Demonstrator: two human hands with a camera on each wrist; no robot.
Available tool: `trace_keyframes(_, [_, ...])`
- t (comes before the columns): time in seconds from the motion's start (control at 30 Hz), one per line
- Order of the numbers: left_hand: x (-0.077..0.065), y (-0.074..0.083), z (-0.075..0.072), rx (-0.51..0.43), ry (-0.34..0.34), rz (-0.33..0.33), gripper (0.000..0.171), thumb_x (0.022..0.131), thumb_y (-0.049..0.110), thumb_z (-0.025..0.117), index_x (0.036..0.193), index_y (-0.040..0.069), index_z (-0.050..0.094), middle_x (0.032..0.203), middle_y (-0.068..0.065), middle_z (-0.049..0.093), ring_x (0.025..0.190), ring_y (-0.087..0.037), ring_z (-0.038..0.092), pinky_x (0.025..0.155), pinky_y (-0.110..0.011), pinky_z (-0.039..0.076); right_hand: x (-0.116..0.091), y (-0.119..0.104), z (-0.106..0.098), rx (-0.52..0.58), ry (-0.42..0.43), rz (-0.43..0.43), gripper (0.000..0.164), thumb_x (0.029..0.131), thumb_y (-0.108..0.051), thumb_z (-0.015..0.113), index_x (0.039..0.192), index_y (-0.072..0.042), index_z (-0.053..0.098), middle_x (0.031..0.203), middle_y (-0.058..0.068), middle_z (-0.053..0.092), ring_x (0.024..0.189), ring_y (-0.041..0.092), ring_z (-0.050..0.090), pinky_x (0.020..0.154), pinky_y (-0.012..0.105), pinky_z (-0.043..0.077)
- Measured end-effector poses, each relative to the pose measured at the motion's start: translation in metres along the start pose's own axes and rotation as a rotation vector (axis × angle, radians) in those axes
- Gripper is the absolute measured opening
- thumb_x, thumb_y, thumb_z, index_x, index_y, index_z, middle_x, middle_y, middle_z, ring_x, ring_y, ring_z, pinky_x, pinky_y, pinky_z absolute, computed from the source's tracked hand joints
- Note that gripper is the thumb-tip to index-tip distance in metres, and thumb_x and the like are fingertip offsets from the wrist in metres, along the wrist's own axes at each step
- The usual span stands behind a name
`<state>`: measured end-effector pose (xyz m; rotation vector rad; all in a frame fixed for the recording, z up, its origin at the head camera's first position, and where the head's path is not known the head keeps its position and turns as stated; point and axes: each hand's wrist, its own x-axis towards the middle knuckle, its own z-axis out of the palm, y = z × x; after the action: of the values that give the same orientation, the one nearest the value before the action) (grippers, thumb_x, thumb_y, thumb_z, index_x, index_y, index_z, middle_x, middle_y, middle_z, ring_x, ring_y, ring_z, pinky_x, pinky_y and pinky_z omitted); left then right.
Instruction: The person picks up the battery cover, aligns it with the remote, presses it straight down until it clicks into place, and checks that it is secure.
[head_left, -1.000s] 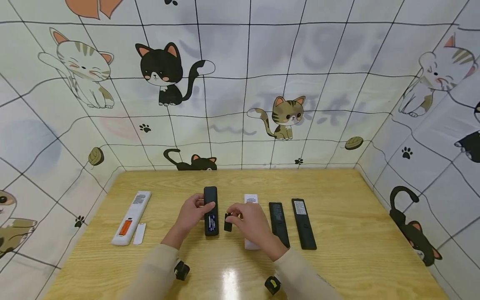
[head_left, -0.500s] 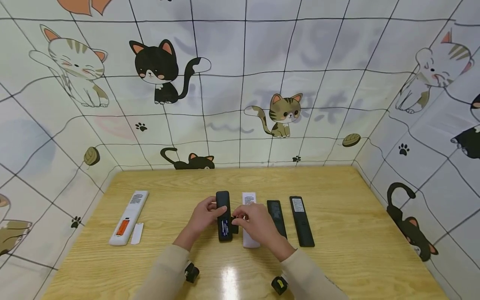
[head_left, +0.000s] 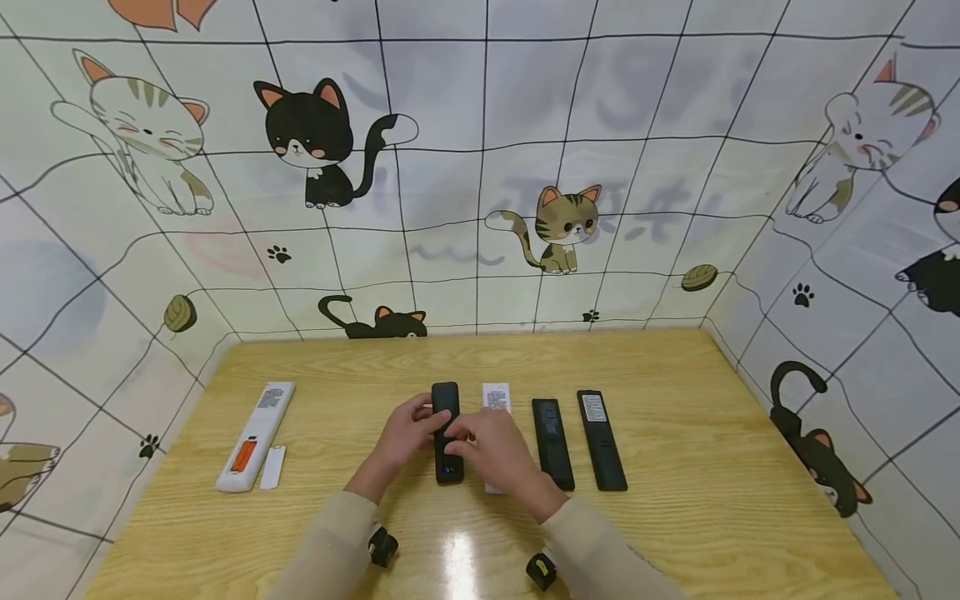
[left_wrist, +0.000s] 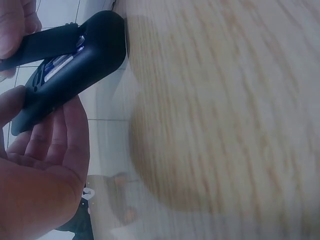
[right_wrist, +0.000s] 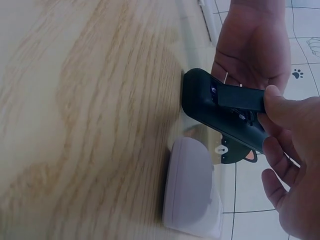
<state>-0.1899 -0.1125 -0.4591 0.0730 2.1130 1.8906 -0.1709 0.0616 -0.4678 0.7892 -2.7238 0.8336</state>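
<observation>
A black remote control [head_left: 446, 395] is held back side up by my left hand [head_left: 405, 433], thumb on top and fingers along its far side. Its lower end touches the table. My right hand [head_left: 495, 448] pinches a small black battery cover [right_wrist: 242, 98] between thumb and fingers. The cover lies slanted over the battery compartment, its front end at the remote and its held end raised. Under it, batteries [left_wrist: 61, 67] with blue and silver wrapping partly show in the left wrist view. From the head, my right hand hides most of the cover.
A white remote [head_left: 496, 396] lies just right, partly behind my right hand. Two black remotes [head_left: 552, 442] lie farther right. At the left, another white remote [head_left: 257, 435] shows an orange patch, with a loose white cover [head_left: 273, 467] beside it. Cat-print cloth [head_left: 450, 250] walls the wooden table [head_left: 720, 500].
My right hand has brought the battery cover leftward from beside the black remote to over its battery compartment. The left hand and the remote moved slightly right, then stayed in place.
</observation>
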Motion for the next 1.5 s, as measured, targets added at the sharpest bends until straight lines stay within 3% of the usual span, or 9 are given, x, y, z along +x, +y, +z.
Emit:
trace_keyframes(0.23, [-0.001,-0.002,-0.001,-0.001,-0.008,0.009,0.038,0.091,0.020,0.058,0.126,0.008,0.051,0.107,-0.016,0.064,0.084,-0.018,0.065,0.077,-0.042,0.053,0.000,-0.004,0.002,-0.047,0.007,-0.008,0.015,0.077,-0.035,0.070,0.089,-0.026,0.070,0.077,-0.016,0.065,0.071,0.001,0.055,0.066,0.022,0.038])
trace_keyframes(0.57, [-0.003,-0.001,0.000,0.009,0.004,0.030,0.038,0.091,0.019,0.057,0.127,0.009,0.052,0.106,-0.016,0.064,0.082,-0.016,0.064,0.075,-0.042,0.052,0.000,-0.002,0.007,-0.040,0.010,0.015,0.014,0.079,-0.036,0.068,0.089,-0.027,0.070,0.077,-0.016,0.066,0.068,0.000,0.054,0.069,0.025,0.044])
trace_keyframes(1.03, [-0.002,-0.004,0.000,0.026,-0.016,0.041,0.038,0.091,0.019,0.058,0.127,0.010,0.051,0.106,-0.015,0.064,0.083,-0.015,0.063,0.075,-0.041,0.052,-0.001,-0.004,0.008,-0.116,0.026,0.033,0.015,0.076,-0.039,0.071,0.087,-0.028,0.069,0.075,-0.016,0.064,0.071,0.002,0.055,0.068,0.025,0.038])
trace_keyframes(1.27, [-0.005,-0.003,0.003,0.021,-0.020,0.047,0.038,0.091,0.019,0.057,0.127,0.010,0.051,0.106,-0.015,0.064,0.084,-0.016,0.063,0.076,-0.042,0.053,-0.002,-0.004,0.009,-0.125,0.036,0.063,0.018,0.075,-0.041,0.072,0.084,-0.028,0.064,0.072,-0.018,0.062,0.071,0.003,0.054,0.068,0.025,0.036])
trace_keyframes(1.5, [-0.005,-0.002,0.003,-0.003,-0.015,0.047,0.038,0.091,0.018,0.057,0.128,0.009,0.051,0.107,-0.017,0.064,0.088,-0.024,0.064,0.076,-0.044,0.052,-0.001,-0.002,0.011,-0.147,0.057,0.077,0.022,0.073,-0.042,0.073,0.083,-0.026,0.064,0.069,-0.018,0.061,0.069,0.003,0.054,0.072,0.030,0.042])
